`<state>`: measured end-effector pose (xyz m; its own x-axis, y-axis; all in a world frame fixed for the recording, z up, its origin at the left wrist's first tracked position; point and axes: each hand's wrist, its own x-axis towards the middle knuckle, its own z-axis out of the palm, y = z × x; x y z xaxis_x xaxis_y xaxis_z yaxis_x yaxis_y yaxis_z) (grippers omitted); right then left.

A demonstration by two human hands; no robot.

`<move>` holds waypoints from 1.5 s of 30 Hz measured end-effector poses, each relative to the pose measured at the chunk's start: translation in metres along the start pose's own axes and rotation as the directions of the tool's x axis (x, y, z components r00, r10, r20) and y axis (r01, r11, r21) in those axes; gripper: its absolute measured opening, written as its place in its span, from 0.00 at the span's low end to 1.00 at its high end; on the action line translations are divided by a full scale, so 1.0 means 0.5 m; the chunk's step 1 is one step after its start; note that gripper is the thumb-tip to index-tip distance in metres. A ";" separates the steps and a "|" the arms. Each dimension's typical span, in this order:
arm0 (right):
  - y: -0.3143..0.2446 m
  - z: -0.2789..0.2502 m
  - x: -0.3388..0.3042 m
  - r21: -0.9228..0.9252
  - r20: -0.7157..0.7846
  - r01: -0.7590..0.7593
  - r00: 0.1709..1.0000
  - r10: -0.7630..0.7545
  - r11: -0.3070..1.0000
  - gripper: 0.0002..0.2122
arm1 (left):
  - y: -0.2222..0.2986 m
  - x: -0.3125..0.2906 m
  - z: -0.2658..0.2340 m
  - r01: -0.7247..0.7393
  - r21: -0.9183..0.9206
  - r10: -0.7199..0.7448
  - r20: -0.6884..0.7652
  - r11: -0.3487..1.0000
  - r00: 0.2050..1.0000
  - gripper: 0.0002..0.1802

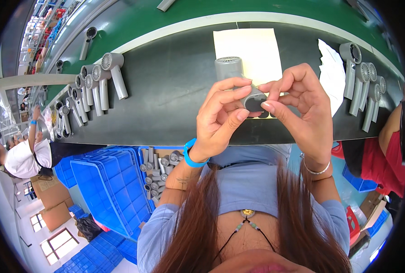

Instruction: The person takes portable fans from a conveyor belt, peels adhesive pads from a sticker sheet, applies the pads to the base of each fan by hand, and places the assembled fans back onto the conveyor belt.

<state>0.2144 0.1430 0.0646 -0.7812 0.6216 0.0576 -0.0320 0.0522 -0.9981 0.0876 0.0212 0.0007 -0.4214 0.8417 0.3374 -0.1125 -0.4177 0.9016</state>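
Mid-frame, your left hand [218,117] grips the grey fan [229,70], its handle slanting down-right to the dark end [255,103] your right hand [303,104] pinches.

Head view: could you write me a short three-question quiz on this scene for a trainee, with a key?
1. Multiple choice: what colour is the wristband at the wrist of the left hand?
A) Red
B) Blue
C) Yellow

2. True or false: the crumpled white sheet lies to the right of the pale yellow sheet.

3. Fill in the missing word: the left hand grips the gray fan by its ____.

Key: 1. B; 2. True; 3. handle.
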 end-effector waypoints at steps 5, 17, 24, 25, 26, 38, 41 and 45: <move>-0.002 0.000 -0.001 -0.020 -0.003 0.002 1.000 -0.002 1.000 0.14 | -0.002 -0.001 -0.003 0.001 -0.002 -0.001 0.016 1.000 1.000 0.16; -0.006 0.003 -0.005 -0.067 -0.025 -0.012 1.000 0.010 0.998 0.14 | 0.001 -0.001 0.004 0.000 0.052 -0.001 0.015 0.999 1.000 0.16; -0.003 0.003 -0.016 -0.287 -0.022 0.126 0.990 -0.138 0.950 0.16 | 0.004 -0.004 0.015 0.004 0.060 -0.001 -0.050 0.998 0.999 0.15; -0.006 0.005 -0.018 -0.362 -0.047 0.139 0.985 -0.167 0.922 0.16 | 0.005 -0.005 0.016 0.020 0.063 -0.016 -0.057 0.998 0.998 0.15; -0.007 0.007 -0.020 -0.364 -0.049 0.137 0.985 -0.166 0.921 0.16 | 0.004 -0.006 0.017 0.020 0.061 -0.017 -0.055 0.998 0.998 0.15; -0.016 0.006 -0.023 -0.522 -0.053 0.153 0.976 -0.211 0.839 0.19 | -0.002 -0.005 0.015 0.003 0.025 -0.002 -0.035 1.000 0.999 0.16; -0.022 0.004 -0.020 -0.626 0.001 0.180 0.973 -0.230 0.758 0.20 | -0.001 -0.004 0.012 -0.019 0.048 0.020 -0.025 0.999 0.999 0.16; -0.019 -0.008 -0.007 -0.667 -0.128 0.132 0.949 -0.287 0.734 0.19 | 0.010 -0.001 0.010 -0.011 0.001 0.011 -0.077 1.000 0.997 0.16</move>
<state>0.2198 0.1436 0.0740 -0.6525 0.6753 0.3438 0.2893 0.6413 -0.7107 0.0917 0.0204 0.0062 -0.4909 0.8082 0.3254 -0.1067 -0.4265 0.8982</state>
